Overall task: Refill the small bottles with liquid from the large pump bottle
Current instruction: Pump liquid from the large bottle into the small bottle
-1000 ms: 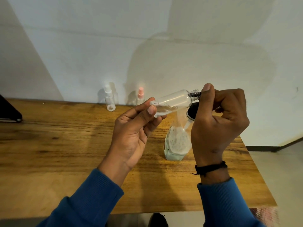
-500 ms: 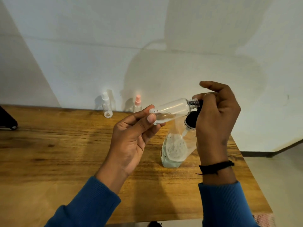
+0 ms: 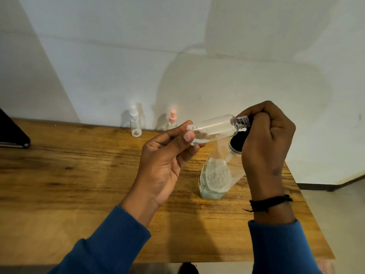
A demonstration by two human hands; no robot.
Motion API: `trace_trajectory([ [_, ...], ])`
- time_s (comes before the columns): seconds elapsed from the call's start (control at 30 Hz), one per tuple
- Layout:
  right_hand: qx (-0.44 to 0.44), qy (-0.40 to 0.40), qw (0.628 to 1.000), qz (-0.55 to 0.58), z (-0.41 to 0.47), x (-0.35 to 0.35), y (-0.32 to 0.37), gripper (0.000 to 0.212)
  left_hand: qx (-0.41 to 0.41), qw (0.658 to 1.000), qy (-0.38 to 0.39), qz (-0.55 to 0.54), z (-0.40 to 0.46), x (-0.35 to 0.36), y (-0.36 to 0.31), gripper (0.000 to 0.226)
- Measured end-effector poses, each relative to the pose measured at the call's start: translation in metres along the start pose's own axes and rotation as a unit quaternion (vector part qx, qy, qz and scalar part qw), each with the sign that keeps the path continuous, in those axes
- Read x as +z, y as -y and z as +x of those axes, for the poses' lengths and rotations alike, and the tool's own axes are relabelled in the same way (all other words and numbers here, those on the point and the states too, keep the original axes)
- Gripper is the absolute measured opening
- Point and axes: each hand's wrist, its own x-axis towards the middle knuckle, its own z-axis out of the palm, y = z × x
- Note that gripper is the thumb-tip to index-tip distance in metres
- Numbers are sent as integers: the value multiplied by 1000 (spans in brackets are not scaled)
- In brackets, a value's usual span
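Above the table (image 3: 79, 175), left hand (image 3: 166, 165) grips a near-empty small bottle (image 3: 213, 128); right hand (image 3: 264, 139) curled at its neck.

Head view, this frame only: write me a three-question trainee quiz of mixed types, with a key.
1. True or false: the small clear bottle in the left hand lies nearly on its side, with its threaded neck bare.
2. Multiple choice: where does the large pump bottle stand? A) on the wooden table, below the hands; B) on the floor; C) in the right hand.
3. Fill in: the spray bottle by the wall, to the right of the white-capped bottle, has a ____ top.

Key: 1 true; 2 A; 3 pink.
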Motion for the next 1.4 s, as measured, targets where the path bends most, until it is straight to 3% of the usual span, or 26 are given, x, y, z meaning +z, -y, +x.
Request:
trace_trajectory([
  [1.4,-47,-17,997,-63,-5,2,-4,29,0,1000,-5,1,-1,-2,-1,32],
])
